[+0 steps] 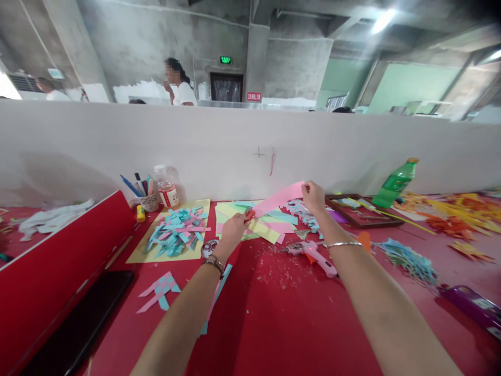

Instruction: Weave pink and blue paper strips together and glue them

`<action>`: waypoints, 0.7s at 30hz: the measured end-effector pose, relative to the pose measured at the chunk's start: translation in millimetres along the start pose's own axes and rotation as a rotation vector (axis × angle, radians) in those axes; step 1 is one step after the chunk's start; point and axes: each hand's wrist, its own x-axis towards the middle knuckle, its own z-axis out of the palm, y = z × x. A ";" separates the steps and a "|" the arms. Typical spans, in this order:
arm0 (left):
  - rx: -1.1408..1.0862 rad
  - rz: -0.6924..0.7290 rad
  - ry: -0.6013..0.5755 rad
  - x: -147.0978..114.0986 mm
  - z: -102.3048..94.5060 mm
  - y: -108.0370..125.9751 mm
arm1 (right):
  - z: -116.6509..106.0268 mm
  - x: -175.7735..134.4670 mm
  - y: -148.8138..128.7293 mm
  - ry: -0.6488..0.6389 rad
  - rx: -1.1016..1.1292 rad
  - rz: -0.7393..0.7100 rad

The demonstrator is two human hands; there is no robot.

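Observation:
A pink paper strip point(279, 199) stretches slantwise above the paper pile. My right hand point(314, 196) pinches its upper right end. My left hand point(232, 233) is closed at the lower left end, round a small red object point(249, 213) whose kind I cannot make out. Beneath lie yellow, pink and blue paper strips point(270, 233). To the left, a heap of short blue and pink strips point(178, 230) covers part of a yellow sheet point(198, 254). Nearer me is a woven blue and pink piece point(162, 290). A pink glue gun point(313, 255) lies below my right hand.
A green bottle point(396, 183) leans by a dark tray point(362, 222) at right. A cup of pens point(148, 201) and a clear bottle point(167, 190) stand at back left. A black phone point(82, 318) lies near a red upright board point(74, 235). A white partition point(219, 146) runs behind.

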 end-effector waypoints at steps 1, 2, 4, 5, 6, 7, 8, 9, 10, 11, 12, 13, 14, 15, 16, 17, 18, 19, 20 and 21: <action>-0.002 0.014 -0.016 -2.0 3.9 2.1 | -6.9 2.9 -0.4 0.021 0.005 -0.017; -0.004 0.031 -0.034 -4.4 8.3 4.5 | -15.0 5.7 -1.7 0.041 0.012 -0.043; -0.007 0.062 -0.069 -9.9 17.5 9.0 | -34.4 10.8 -7.9 0.097 0.038 -0.132; -0.007 0.070 -0.081 -12.6 21.5 10.7 | -45.5 12.5 -13.2 0.139 0.062 -0.203; -0.008 0.073 -0.088 -15.2 24.5 11.8 | -57.2 13.3 -20.0 0.191 0.088 -0.278; -0.010 0.073 -0.087 -17.3 26.2 12.1 | -69.2 12.9 -28.0 0.235 0.111 -0.341; -0.013 0.070 -0.080 -19.1 26.1 11.7 | -81.4 11.0 -37.0 0.269 0.131 -0.391; -0.018 0.066 -0.063 -20.7 24.0 10.5 | -93.6 7.5 -46.6 0.288 0.148 -0.434; -0.025 0.060 -0.037 -22.3 19.7 8.6 | -105.5 2.4 -56.5 0.283 0.166 -0.476; -0.032 0.051 -0.002 -24.4 13.2 6.1 | -117.1 -4.3 -66.3 0.275 0.191 -0.506; -0.040 0.039 0.041 -27.3 4.5 3.3 | -128.2 -12.3 -75.6 0.233 0.219 -0.532; -0.049 0.026 0.102 -31.7 -6.1 0.5 | -138.7 -21.3 -84.3 0.198 0.261 -0.546; -0.055 0.012 0.166 -37.9 -18.4 -2.0 | -148.3 -30.9 -92.1 0.158 0.306 -0.555; -0.065 0.007 0.255 -46.2 -31.9 -3.6 | -156.9 -40.8 -99.0 0.123 0.340 -0.564; -0.112 0.059 0.435 -56.4 -46.1 -4.0 | -164.2 -50.5 -104.9 0.090 0.376 -0.568; -0.156 0.134 0.575 -68.3 -60.5 -2.8 | -170.2 -59.7 -109.9 0.049 0.420 -0.557; -0.199 0.212 0.657 -81.2 -74.6 0.1 | -174.7 -68.1 -114.0 0.009 0.481 -0.537; -0.238 0.291 0.683 -94.3 -87.9 4.8 | -177.7 -75.7 -117.6 -0.029 0.550 -0.508; -0.287 0.351 0.658 -106.9 -99.7 10.9 | -179.2 -82.5 -120.5 -0.063 0.622 -0.472; -0.355 0.414 0.605 -118.4 -109.6 17.9 | -179.3 -88.5 -123.1 -0.090 0.692 -0.433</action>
